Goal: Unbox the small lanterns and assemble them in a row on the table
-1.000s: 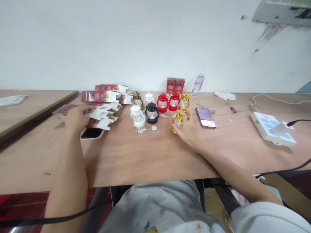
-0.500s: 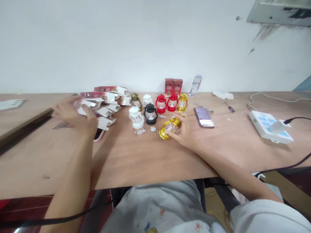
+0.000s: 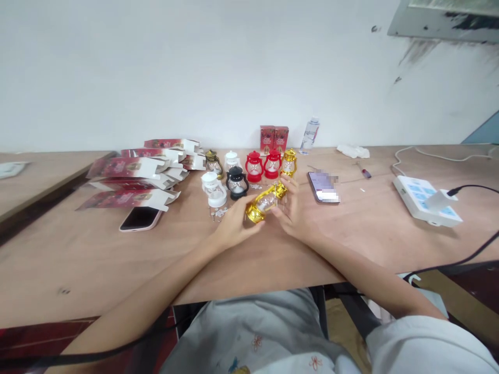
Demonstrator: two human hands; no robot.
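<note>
A small gold lantern [image 3: 266, 202] with a clear body lies tilted between my two hands above the table. My left hand [image 3: 234, 224] is closed round its base end. The fingers of my right hand [image 3: 295, 214] close on its top end, beside a thin wire that looks like its handle. Just behind stand a black lantern [image 3: 237, 184], a white lantern [image 3: 215, 191] and two red lanterns, one of them the left red lantern [image 3: 254, 167]. Another gold lantern [image 3: 289, 163] and a bronze-coloured lantern [image 3: 213, 164] are upright at the row's ends. Small wire pieces [image 3: 217, 214] are partly hidden by my left hand.
Several flattened red boxes [image 3: 120, 167] are piled at the left, with a phone [image 3: 140, 219] before them. Two upright red boxes [image 3: 267, 138] and a bottle [image 3: 311, 134] are near the wall. At right are another phone [image 3: 323, 188], a screwdriver [image 3: 365, 172] and a power strip [image 3: 424, 201].
My left hand has moved right from the pile of boxes and taken hold of the gold lantern's base. My right hand still holds the lantern's top end.
</note>
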